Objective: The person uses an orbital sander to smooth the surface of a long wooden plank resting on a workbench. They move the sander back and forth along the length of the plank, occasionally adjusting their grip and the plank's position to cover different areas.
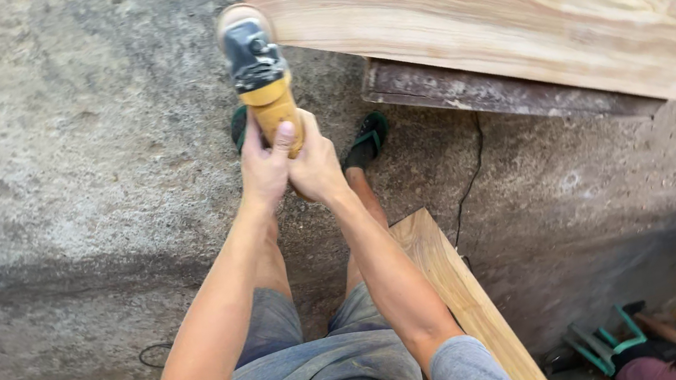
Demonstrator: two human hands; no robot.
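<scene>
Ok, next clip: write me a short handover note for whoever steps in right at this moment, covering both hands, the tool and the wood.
Left hand: wrapped around the yellow handle of the angle grinder, thumb up along it.
Right hand: clasped on the same handle beside the left.
Grinder: held in the air over the concrete floor, disc end pointing away, near the end of the large pale plank but apart from it.
Plank: lies across a dark board. A second, narrower plank lies by the right leg.
Done: the pale plank's face looks smooth; how much was sanded cannot be told.
Left: unclear from this view.
</scene>
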